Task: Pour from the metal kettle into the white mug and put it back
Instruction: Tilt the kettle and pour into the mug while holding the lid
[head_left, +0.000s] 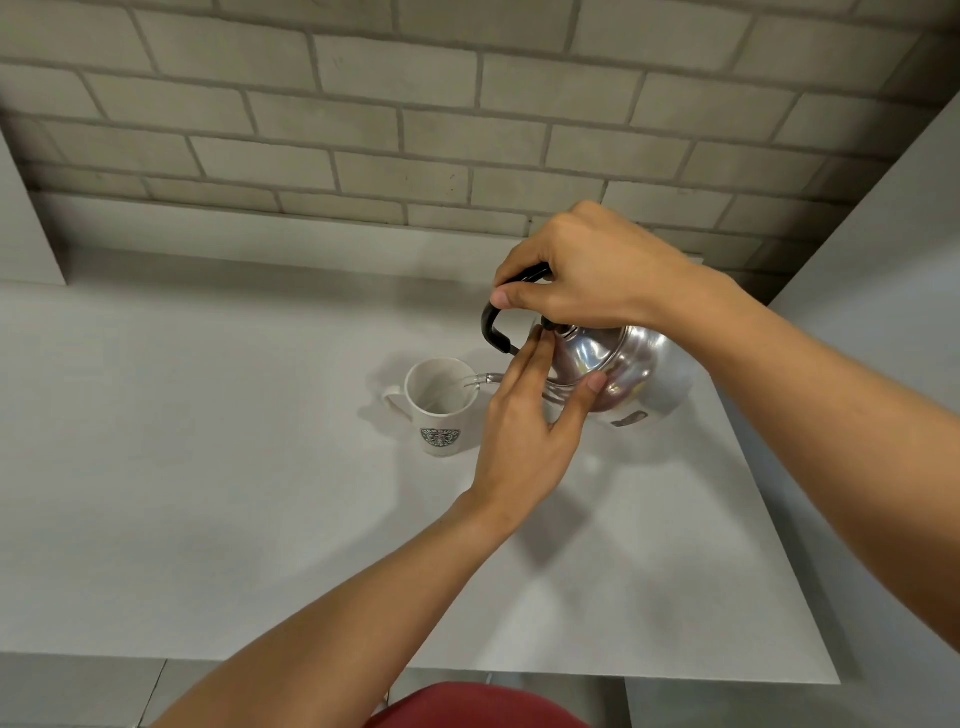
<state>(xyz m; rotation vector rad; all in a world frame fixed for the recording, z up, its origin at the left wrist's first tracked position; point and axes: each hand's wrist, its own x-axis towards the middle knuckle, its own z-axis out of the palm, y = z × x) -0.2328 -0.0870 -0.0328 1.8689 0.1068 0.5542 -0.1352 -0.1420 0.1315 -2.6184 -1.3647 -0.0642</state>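
A shiny metal kettle with a black handle hangs tilted to the left above the white table, its thin spout reaching over the rim of the white mug. The mug stands upright with a green round logo facing me and its handle to the left. My right hand grips the black handle from above. My left hand rests against the kettle's lid and front, fingers spread on the metal. The mug's inside looks pale; I cannot tell whether liquid is flowing.
A grey brick wall runs behind the table. A white panel rises at the right, another at the far left. The table's right edge slants down towards the front. Something red shows at the bottom edge.
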